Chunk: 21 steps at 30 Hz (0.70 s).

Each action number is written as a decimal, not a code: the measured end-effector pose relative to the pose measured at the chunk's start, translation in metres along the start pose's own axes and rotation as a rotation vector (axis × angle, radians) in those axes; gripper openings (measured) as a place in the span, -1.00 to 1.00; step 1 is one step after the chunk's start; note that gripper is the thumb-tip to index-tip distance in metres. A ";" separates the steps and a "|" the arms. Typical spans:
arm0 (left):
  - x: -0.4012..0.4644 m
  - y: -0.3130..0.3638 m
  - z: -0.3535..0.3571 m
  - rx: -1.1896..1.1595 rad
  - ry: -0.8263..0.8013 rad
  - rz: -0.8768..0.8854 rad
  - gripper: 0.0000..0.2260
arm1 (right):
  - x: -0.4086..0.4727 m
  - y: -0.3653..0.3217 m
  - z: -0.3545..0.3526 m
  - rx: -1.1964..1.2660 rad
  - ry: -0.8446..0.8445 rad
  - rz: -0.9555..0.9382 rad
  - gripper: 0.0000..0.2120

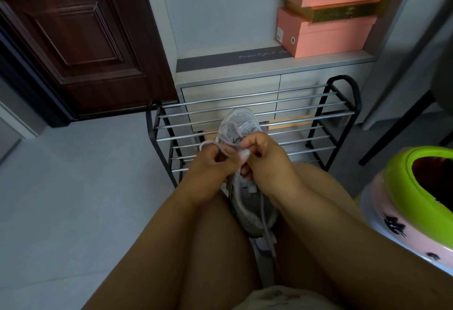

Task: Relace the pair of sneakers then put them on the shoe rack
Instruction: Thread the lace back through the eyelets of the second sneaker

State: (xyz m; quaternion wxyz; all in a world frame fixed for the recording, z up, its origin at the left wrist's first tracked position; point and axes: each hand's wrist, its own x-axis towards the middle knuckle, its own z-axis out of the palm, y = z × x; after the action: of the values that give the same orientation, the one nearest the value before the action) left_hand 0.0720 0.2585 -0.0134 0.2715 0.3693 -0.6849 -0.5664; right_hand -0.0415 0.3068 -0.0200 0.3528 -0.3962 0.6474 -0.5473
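A lilac lace (221,144) is being pinched by the left hand (210,166) and right hand (261,154), fingers curled, over a silver-grey sneaker (241,123) propped between the knees before the shoe rack (245,113). The lace is judged limp and slippery, best gripped near its tip; the sneaker light and soft-sided. The eyelets are being hidden by the fingers, and the second sneaker is not clearly seen.

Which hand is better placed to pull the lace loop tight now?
Probably left: the left hand already pinches the lilac lace loop, while the right hand steadies the sneaker.
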 end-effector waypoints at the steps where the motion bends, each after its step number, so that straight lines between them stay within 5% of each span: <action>1: -0.001 0.001 0.000 -0.027 -0.029 0.000 -0.97 | 0.000 0.002 -0.001 -0.005 0.009 -0.011 -0.67; 6: 0.001 -0.006 -0.005 -0.043 -0.017 -0.014 -0.74 | 0.001 0.004 0.000 -0.012 0.053 -0.051 -0.68; 11: 0.003 -0.010 -0.003 0.072 0.123 -0.036 -0.81 | 0.001 -0.008 -0.009 -0.068 0.140 -0.179 -0.63; 17: 0.007 -0.012 -0.003 -0.132 0.159 -0.093 -0.73 | 0.001 -0.039 -0.049 0.280 0.316 -0.324 -0.67; 21: 0.008 -0.013 -0.002 -0.165 0.156 -0.078 -0.74 | -0.003 -0.035 -0.044 -0.274 0.046 -0.222 -0.71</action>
State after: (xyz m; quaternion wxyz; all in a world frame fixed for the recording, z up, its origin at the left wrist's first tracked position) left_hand 0.0722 0.2497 -0.0264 0.3311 0.4149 -0.5981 -0.6004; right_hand -0.0752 0.3255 0.0213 0.2181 -0.4971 0.6758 -0.4986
